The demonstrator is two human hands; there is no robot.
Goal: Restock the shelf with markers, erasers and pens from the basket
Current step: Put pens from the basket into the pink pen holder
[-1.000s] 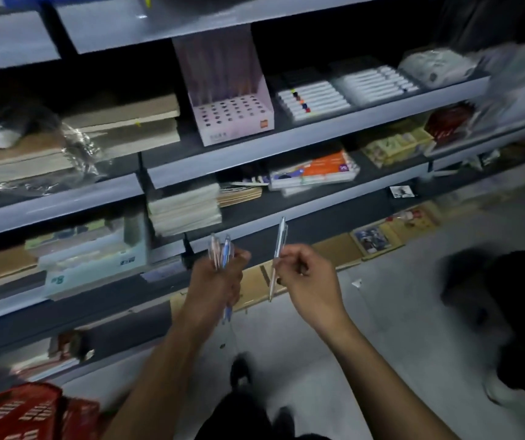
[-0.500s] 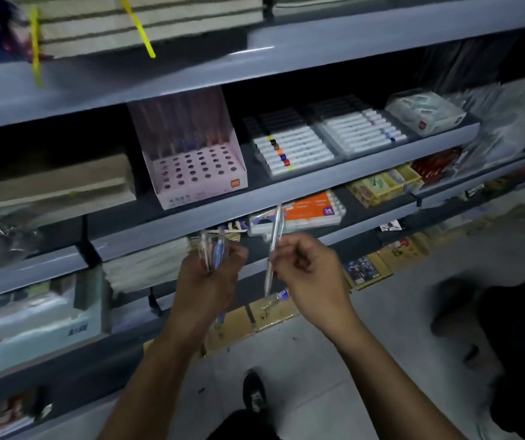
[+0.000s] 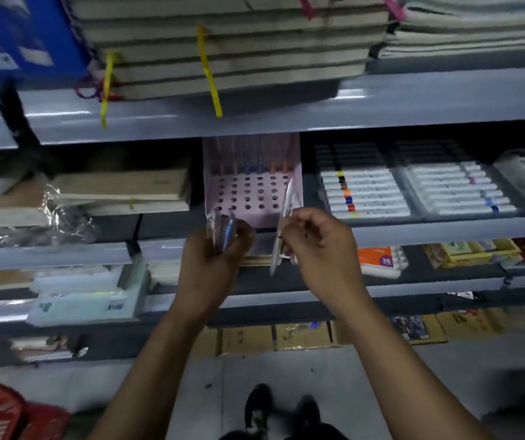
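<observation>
Head view: one pen (image 3: pixel 281 231) is pinched upright in the right hand (image 3: pixel 319 249) at the pink rack's (image 3: pixel 251 198) front right corner, spares (image 3: pixel 223 233) clamped in the left hand (image 3: pixel 215 258); tip should be lined over a free hole, then lowered straight.

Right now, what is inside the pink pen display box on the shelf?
The pink pen display box has a perforated tray, mostly empty holes, with a row of pens standing at the back. The shelf above hides their tops.
</observation>
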